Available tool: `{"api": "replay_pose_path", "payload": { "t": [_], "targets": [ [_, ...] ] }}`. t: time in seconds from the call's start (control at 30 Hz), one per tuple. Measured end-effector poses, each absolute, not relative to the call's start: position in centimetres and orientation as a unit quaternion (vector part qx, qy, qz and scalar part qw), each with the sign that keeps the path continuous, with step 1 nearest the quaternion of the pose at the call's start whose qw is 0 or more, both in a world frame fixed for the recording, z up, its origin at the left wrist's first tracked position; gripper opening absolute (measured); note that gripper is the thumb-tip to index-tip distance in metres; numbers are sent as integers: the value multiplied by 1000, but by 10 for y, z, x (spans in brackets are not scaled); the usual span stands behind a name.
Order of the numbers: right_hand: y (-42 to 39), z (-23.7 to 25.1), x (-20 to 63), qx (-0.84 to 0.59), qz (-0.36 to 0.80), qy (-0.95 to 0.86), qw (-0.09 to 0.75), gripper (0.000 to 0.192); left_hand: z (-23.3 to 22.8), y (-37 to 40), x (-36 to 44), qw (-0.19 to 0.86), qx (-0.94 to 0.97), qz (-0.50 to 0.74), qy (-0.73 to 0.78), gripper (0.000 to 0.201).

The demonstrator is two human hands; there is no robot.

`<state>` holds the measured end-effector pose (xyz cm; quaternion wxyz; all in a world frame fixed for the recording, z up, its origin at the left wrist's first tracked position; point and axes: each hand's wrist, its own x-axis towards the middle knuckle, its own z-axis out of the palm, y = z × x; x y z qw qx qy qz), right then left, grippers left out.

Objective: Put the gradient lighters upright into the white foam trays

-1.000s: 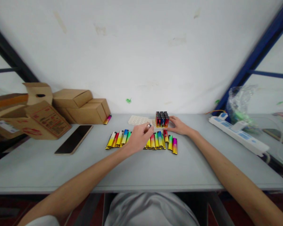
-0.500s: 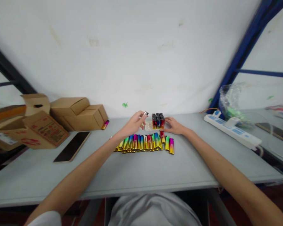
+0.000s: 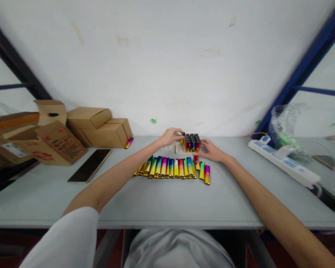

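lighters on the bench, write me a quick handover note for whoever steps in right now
Left hand: at the left side of the upright lighters, setting one more lighter into the white tray.
Right hand: resting against the right side of that block, holding nothing that shows.
Done: a block of lighters stands upright in the tray's right end.
Left: a row of loose lighters lies flat on the table in front, and one stray lighter lies by the cardboard boxes.
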<state>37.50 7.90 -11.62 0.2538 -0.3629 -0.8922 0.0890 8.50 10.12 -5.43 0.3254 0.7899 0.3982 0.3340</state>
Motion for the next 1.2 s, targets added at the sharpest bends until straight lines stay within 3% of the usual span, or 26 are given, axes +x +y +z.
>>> {"api": "replay_pose_path", "payload": {
  "t": [0.47,0.6,0.7,0.77,1.07,1.2],
  "targets": [
    [77,-113,371,-365,83,-893,250,71,-48,99,76,307,819,262,408,36],
    [77,-112,370,-360,85,-894,254,70,-23,65,67,182,835,307,419,42],
    [78,-113,371,-358,84,-895,254,69,-5,20,74,73,858,310,402,28],
    [79,-114,371,-352,83,-895,261,66,0,-11,89,61,894,267,355,24],
    [88,-119,372,-351,88,-897,255,56,-38,-44,160,41,972,126,194,68],
    [88,-119,372,-351,91,-897,254,55,-47,-32,170,45,978,94,183,68]
  ]
}}
